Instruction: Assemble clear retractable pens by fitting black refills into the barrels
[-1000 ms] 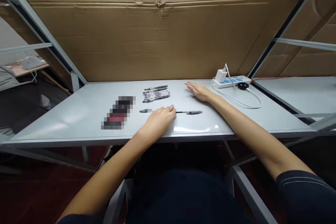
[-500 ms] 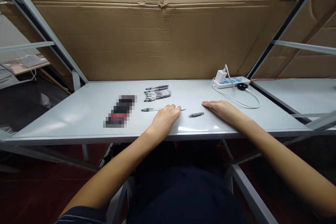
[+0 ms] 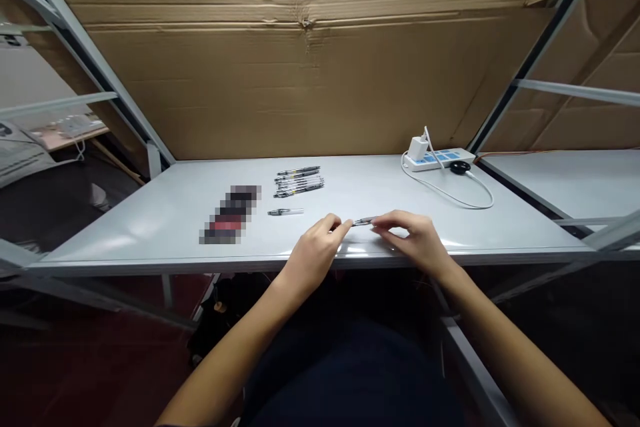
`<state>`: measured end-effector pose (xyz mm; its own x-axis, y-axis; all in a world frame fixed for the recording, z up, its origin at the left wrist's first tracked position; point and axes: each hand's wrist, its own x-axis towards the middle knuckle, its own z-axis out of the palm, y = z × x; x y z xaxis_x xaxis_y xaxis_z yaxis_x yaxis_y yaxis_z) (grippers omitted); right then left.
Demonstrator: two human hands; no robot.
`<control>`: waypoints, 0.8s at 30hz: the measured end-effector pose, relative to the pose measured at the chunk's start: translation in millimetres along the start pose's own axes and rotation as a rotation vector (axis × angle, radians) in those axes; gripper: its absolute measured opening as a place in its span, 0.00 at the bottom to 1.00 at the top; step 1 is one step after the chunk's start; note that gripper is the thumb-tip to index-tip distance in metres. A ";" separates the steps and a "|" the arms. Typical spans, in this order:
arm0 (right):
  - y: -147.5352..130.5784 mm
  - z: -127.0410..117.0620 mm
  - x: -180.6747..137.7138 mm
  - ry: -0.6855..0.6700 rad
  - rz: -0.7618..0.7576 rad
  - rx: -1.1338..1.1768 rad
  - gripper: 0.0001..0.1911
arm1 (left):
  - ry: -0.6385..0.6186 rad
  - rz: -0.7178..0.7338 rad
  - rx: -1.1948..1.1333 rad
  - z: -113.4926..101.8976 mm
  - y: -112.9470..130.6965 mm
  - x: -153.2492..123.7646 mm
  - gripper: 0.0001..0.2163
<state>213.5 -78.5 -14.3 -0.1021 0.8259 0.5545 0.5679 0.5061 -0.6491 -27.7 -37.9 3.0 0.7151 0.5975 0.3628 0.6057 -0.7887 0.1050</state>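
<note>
A slim dark pen piece (image 3: 363, 221) is pinched end to end by the left hand (image 3: 315, 255) and right hand (image 3: 414, 240), fingers closed on it. A clear pen barrel (image 3: 285, 212) sits just left of the grip, a bundle of pens (image 3: 299, 181) farther back — any print is too small to read.

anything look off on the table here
One pen looks taken apart: a clear pen barrel lies alone, away from the neat group of pens, while a short dark pen piece sits at the fingertips between the left hand and right hand.
</note>
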 end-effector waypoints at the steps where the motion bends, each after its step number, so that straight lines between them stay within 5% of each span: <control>1: -0.6 3.4 -0.9 -0.015 0.016 0.022 0.07 | 0.019 0.018 0.002 2.9 -0.8 -0.7 0.23; 10: 4.1 7.6 -1.9 0.032 0.153 0.113 0.11 | 0.041 0.055 0.003 4.9 5.9 -2.5 0.22; 24: -2.4 8.6 -5.1 -0.003 0.151 0.094 0.08 | 0.012 0.064 0.053 3.8 6.5 -2.3 0.19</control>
<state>205.6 -81.7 -20.0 -0.0244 0.8948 0.4457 0.4982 0.3974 -0.7706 -24.1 -43.8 -0.6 0.7493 0.5438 0.3778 0.5765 -0.8165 0.0319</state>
